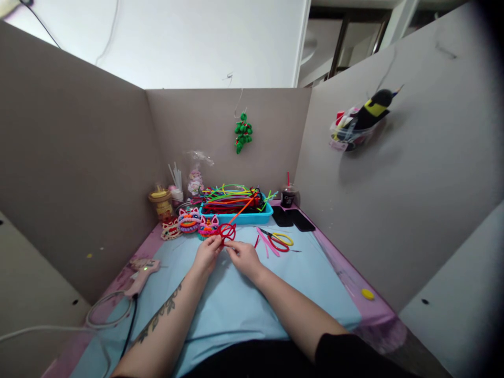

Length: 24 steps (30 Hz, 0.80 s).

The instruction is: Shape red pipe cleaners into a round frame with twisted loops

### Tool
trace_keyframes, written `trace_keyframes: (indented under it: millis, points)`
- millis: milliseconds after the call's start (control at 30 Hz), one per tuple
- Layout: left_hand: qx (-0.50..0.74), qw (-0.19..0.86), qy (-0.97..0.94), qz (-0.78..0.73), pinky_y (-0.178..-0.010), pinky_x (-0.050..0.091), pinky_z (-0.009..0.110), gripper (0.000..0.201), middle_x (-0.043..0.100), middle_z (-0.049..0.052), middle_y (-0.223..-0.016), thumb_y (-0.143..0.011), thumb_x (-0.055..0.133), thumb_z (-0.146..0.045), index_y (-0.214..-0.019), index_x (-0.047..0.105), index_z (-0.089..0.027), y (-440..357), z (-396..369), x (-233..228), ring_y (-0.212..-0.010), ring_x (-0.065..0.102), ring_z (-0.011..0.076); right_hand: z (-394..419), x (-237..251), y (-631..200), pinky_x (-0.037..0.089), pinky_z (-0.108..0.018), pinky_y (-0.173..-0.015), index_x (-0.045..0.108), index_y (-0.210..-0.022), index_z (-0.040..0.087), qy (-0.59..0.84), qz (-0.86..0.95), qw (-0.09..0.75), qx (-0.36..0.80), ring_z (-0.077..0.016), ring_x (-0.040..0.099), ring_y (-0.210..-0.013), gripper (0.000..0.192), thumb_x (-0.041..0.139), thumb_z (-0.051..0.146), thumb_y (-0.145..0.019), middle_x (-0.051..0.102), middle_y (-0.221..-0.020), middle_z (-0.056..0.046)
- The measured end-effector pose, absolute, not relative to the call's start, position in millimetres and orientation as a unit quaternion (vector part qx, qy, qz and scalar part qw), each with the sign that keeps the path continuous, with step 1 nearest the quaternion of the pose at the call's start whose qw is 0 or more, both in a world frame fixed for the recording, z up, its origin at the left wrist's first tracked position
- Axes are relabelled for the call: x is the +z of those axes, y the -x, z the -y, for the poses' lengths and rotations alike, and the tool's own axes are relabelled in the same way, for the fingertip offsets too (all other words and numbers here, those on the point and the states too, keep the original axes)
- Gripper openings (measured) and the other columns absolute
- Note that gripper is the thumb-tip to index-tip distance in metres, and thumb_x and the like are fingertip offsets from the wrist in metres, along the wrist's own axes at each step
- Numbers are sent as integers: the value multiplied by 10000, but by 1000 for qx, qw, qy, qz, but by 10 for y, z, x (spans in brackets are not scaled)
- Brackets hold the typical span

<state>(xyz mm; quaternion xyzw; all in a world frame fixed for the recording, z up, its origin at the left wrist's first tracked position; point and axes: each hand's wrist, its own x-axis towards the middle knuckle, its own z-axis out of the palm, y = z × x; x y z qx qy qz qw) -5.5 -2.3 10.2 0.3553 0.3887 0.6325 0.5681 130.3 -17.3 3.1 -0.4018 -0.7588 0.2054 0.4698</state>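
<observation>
My left hand (209, 255) is closed in a pinch on a red pipe cleaner (227, 231) bent into several loops. My right hand (245, 257) pinches at the lower right of the same loops, its fingertips close to the left ones. Just behind the hands sit colourful pipe-cleaner animal heads with pointed ears (189, 220). An orange pipe cleaner (241, 211) slants up from behind the red loops toward a blue basket (236, 217) full of pipe cleaners. Scissors (280, 241) with red and yellow handles lie right of my hands, beside pink strips (268, 242).
A pink glue gun (142, 277) with its cable lies at the left. Two black flat objects (293, 217), a dark cup with a red straw (289, 197) and a yellow-lidded jar (160, 203) stand or lie farther back. Grey partitions (228, 100) enclose the blue-covered table (236, 310).
</observation>
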Motion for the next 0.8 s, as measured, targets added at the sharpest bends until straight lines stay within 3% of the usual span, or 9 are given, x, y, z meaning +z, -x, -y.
trace_keyframes:
  millis: [167, 300, 367, 467, 600, 700, 800]
  points:
    - [647, 570, -324, -390, -552, 410, 208, 321, 550, -21, -573, -490, 787, -327, -621, 572, -127, 100, -35, 74, -544, 494, 76, 274, 116, -1303, 478, -256, -677, 701, -852, 219, 325, 790, 454, 253, -145, 624, -666, 211, 499, 241, -795, 702, -778, -22]
    - [661, 570, -293, -390, -573, 427, 207, 302, 593, -3, -639, -505, 785, -297, -677, 594, -137, 116, -45, 66, -584, 524, 86, 334, 197, -1334, 466, -211, -542, 702, -771, 168, 219, 797, 353, 438, -113, 583, -538, 235, 530, 329, -776, 672, -655, -20]
    - [659, 569, -297, -392, -575, 424, 205, 308, 598, -1, -656, -516, 778, -310, -699, 597, -140, 111, -27, 78, -596, 531, 89, 330, 212, -1346, 470, -210, -538, 697, -771, 152, 182, 773, 320, 517, -109, 585, -537, 280, 545, 388, -765, 673, -676, -29]
    - [643, 566, -323, -403, -539, 398, 200, 325, 576, -9, -610, -522, 767, -359, -660, 573, -138, 96, 7, 108, -554, 513, 83, 285, 191, -1340, 466, -215, -540, 677, -892, 158, 174, 740, 346, 550, -96, 568, -521, 337, 564, 439, -743, 669, -713, -29]
    - [629, 545, -363, -419, -528, 378, 204, 358, 541, -14, -556, -510, 760, -411, -598, 552, -133, 81, 22, 128, -529, 492, 84, 203, 125, -1327, 409, -202, -460, 575, -1109, 179, 260, 699, 420, 517, -82, 493, -430, 417, 427, 450, -829, 611, -590, 10]
    - [622, 538, -377, -425, -581, 395, 215, 351, 564, -1, -590, -506, 761, -406, -615, 578, -127, 74, 15, 113, -590, 518, 103, 143, 87, -1351, 407, -218, -492, 627, -974, 177, 359, 687, 507, 377, -102, 488, -480, 319, 427, 389, -843, 575, -579, 3]
    - [590, 544, -402, -440, -573, 384, 211, 332, 571, 2, -602, -535, 746, -404, -642, 602, -125, 65, 20, 91, -590, 514, 103, 92, 71, -1390, 440, -251, -620, 640, -921, 200, 387, 701, 551, 236, -137, 536, -650, 204, 517, 309, -800, 604, -757, -33]
